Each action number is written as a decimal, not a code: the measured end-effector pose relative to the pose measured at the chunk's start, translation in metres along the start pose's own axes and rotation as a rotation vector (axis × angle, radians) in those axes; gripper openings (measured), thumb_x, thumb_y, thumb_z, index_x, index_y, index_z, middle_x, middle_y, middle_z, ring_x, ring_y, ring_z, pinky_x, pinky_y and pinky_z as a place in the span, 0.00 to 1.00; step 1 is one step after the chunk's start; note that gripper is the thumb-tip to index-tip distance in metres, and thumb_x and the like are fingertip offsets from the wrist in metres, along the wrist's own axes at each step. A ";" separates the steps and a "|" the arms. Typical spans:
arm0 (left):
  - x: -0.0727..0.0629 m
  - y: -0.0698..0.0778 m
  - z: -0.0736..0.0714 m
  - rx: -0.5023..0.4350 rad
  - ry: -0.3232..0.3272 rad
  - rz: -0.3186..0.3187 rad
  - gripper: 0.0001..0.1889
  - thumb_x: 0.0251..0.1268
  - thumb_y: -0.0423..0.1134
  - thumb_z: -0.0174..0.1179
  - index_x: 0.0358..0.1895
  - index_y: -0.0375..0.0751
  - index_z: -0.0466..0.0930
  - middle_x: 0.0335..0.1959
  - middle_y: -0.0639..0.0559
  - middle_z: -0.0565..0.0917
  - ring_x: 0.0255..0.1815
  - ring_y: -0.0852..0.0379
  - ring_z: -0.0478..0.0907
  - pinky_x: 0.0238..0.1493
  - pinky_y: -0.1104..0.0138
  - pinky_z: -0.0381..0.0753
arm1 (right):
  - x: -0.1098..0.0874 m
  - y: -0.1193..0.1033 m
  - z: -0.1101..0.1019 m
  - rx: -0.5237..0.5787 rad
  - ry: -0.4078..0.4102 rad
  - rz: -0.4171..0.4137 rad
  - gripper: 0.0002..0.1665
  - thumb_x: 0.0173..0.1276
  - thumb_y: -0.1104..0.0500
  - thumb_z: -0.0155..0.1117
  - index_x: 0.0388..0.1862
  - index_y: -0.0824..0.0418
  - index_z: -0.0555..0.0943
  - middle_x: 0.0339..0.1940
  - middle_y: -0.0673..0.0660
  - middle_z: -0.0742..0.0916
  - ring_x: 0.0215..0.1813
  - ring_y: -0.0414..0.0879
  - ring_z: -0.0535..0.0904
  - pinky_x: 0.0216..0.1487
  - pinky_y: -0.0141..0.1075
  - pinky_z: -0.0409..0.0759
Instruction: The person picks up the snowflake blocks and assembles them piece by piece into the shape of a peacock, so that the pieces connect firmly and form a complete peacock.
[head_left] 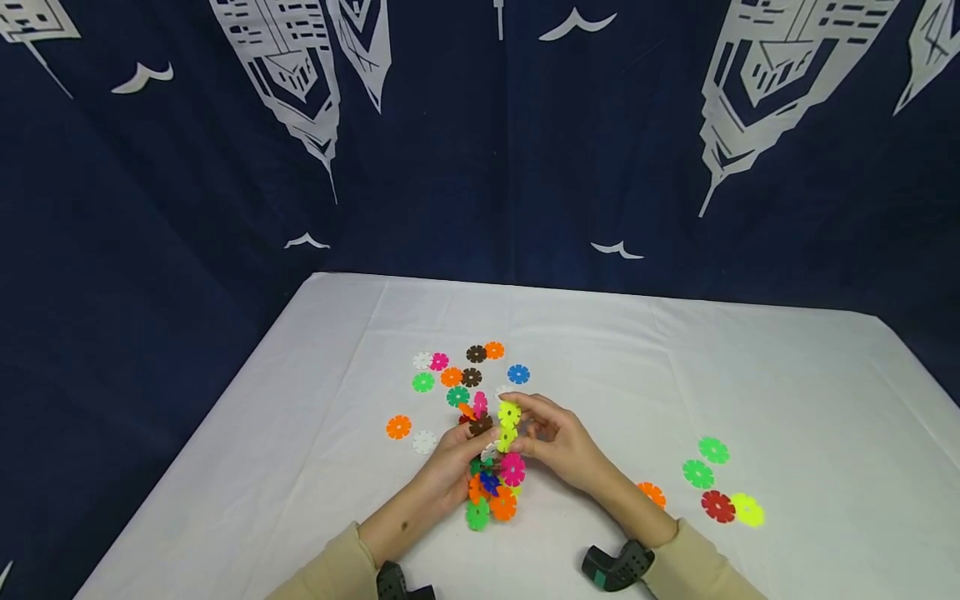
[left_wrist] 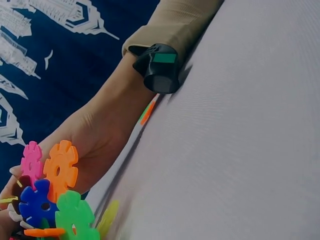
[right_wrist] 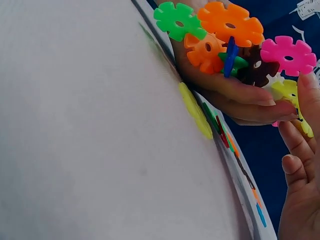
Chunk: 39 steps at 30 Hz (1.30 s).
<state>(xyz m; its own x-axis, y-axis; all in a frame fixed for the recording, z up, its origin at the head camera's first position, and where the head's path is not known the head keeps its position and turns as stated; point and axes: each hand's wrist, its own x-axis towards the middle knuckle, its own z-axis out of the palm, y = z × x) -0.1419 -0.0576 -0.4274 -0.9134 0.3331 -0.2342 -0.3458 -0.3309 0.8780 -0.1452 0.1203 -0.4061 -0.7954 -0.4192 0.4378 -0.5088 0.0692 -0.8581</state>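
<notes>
My left hand (head_left: 448,468) grips a cluster of interlocked plastic snowflake discs (head_left: 502,504), in orange, green, blue, pink, brown and white. On its upper right side, my right hand (head_left: 564,443) pinches two joined yellow discs (head_left: 508,415) between thumb and fingers. In the left wrist view, a blue disc (left_wrist: 34,206) and a green disc (left_wrist: 76,217) stand out from the cluster at different angles. The right wrist view shows a pink disc (right_wrist: 288,56) close to the right thumb. Fingers hide the middle of the cluster, so some joints cannot be seen.
Loose discs lie flat on the white-covered table (head_left: 300,467) beyond the hands, among them a blue disc (head_left: 518,374) and an orange disc (head_left: 399,427). More lie at the right, including a red disc (head_left: 717,506). A dark blue patterned curtain (head_left: 450,167) hangs behind.
</notes>
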 end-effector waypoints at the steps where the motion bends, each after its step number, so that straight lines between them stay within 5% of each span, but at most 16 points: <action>1: 0.000 0.000 0.000 0.001 -0.003 0.000 0.16 0.68 0.36 0.55 0.50 0.25 0.71 0.43 0.47 0.77 0.44 0.58 0.75 0.50 0.69 0.75 | 0.000 0.000 0.000 0.009 0.000 -0.001 0.30 0.52 0.76 0.67 0.56 0.74 0.72 0.38 0.60 0.79 0.29 0.52 0.68 0.29 0.31 0.69; 19: 0.002 0.000 -0.006 0.071 -0.016 -0.004 0.15 0.68 0.36 0.55 0.49 0.26 0.72 0.40 0.49 0.79 0.43 0.58 0.75 0.51 0.68 0.72 | -0.003 0.009 0.005 0.069 0.021 -0.069 0.26 0.54 0.75 0.67 0.52 0.76 0.73 0.42 0.58 0.80 0.29 0.49 0.68 0.29 0.34 0.71; 27: 0.003 -0.001 -0.008 0.025 -0.075 -0.018 0.16 0.68 0.35 0.53 0.52 0.26 0.71 0.41 0.45 0.82 0.43 0.55 0.79 0.52 0.67 0.74 | -0.005 0.026 0.002 0.139 0.008 -0.030 0.21 0.63 0.74 0.60 0.56 0.74 0.73 0.49 0.68 0.79 0.39 0.51 0.75 0.42 0.36 0.78; 32: 0.004 0.000 -0.009 -0.064 -0.182 -0.051 0.15 0.70 0.34 0.51 0.55 0.27 0.68 0.48 0.39 0.80 0.43 0.52 0.81 0.53 0.63 0.74 | -0.002 0.022 0.002 0.229 0.055 0.009 0.13 0.69 0.71 0.53 0.50 0.77 0.74 0.43 0.63 0.81 0.41 0.48 0.77 0.43 0.37 0.79; 39: 0.003 0.000 -0.008 -0.023 -0.157 -0.033 0.11 0.69 0.32 0.51 0.48 0.27 0.70 0.41 0.44 0.82 0.42 0.51 0.82 0.52 0.64 0.75 | -0.004 0.027 0.004 0.297 0.090 0.009 0.11 0.66 0.73 0.55 0.46 0.77 0.75 0.38 0.54 0.81 0.34 0.50 0.74 0.36 0.31 0.78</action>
<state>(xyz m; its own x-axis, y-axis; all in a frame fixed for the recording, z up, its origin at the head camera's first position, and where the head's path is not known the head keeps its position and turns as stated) -0.1461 -0.0635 -0.4308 -0.8570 0.4776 -0.1933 -0.3819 -0.3371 0.8605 -0.1543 0.1200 -0.4321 -0.8322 -0.3369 0.4404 -0.3937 -0.2004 -0.8972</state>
